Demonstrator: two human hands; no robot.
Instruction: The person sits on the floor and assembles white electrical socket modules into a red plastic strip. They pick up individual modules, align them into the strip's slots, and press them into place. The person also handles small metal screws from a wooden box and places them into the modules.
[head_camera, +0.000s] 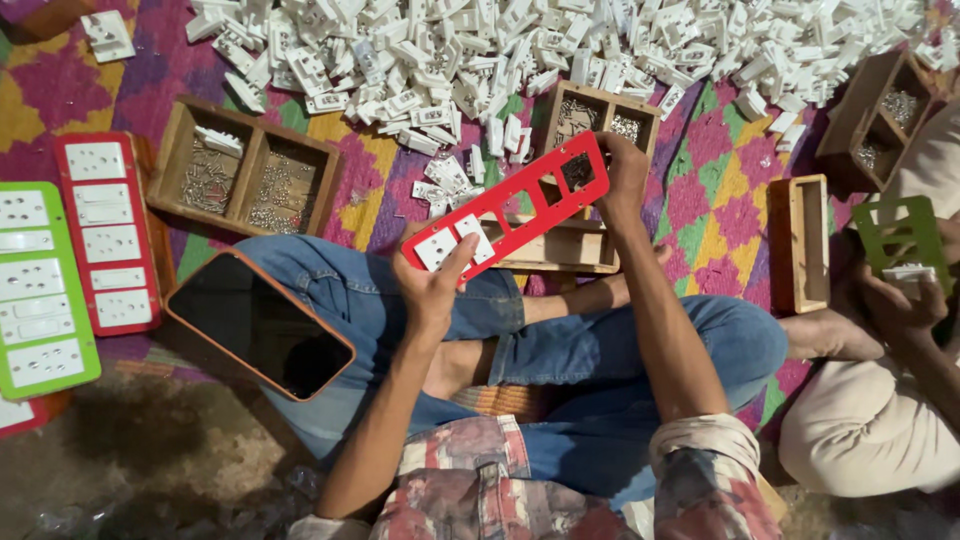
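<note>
I hold a long red plastic frame with several rectangular slots over my lap. My left hand grips its near end, thumb pressing on two white socket pieces seated in the frame. My right hand holds the far end from above. The other slots of the frame are empty. A big heap of white socket pieces lies on the patterned mat beyond the frame.
A wooden two-part tray of screws sits to the left, a smaller one under the frame. A filled red frame and green frame lie far left. A phone rests on my knee. Another person's hand holds a green frame at right.
</note>
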